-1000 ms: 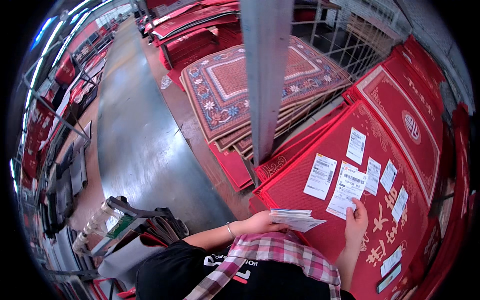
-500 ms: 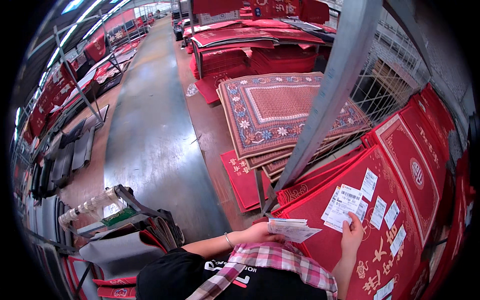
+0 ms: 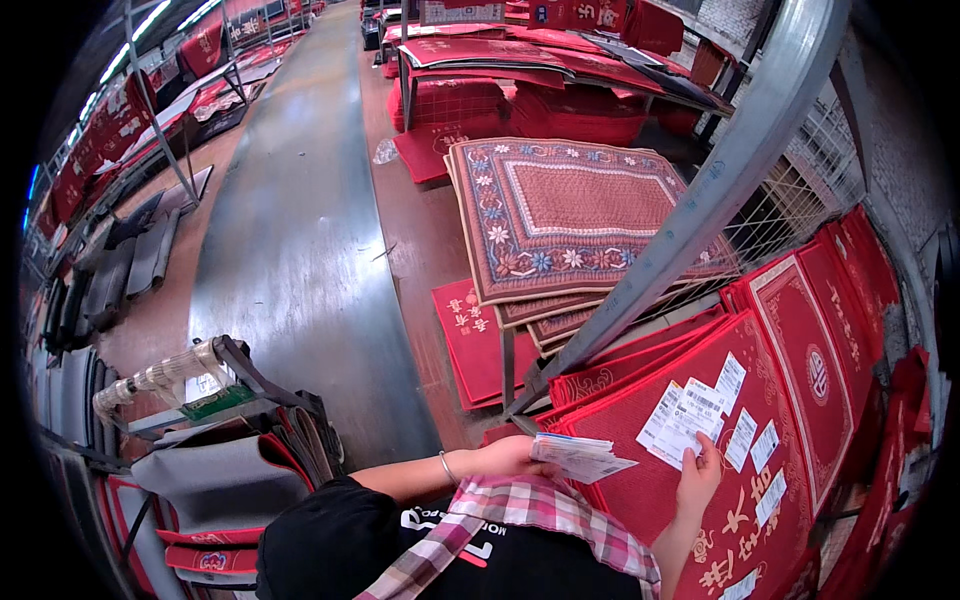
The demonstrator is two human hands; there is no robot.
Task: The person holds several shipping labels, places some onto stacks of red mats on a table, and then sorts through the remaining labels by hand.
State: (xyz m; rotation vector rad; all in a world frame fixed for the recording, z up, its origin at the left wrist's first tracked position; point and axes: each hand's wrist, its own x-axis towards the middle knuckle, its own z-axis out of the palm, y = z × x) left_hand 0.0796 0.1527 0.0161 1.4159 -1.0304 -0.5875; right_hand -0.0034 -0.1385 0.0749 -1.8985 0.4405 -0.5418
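My left hand [image 3: 505, 457] grips a stack of white paper shipping labels [image 3: 582, 458], held fanned out in front of my body. Between the thumb and fingers of my right hand [image 3: 697, 480] is the lower edge of a single white shipping label [image 3: 694, 408]. That label overlaps another white label [image 3: 657, 428] at its left, above a red floor mat [image 3: 640, 492] with gold characters. More labels lie spread on this mat, among them one label [image 3: 741, 440] just right of my right fingers.
A slanted metal post [image 3: 690, 220] stands beyond my hands. Behind it lies a stack of patterned brown rugs [image 3: 590, 195]. More red mats [image 3: 815, 370] lean at the right. A metal cart [image 3: 240, 375] with grey mats stands at the left, beside a long shiny aisle [image 3: 290, 230].
The view has shifted a little, so the post and mats sit differently in the picture. Both hands keep their hold on the labels, with little visible movement.
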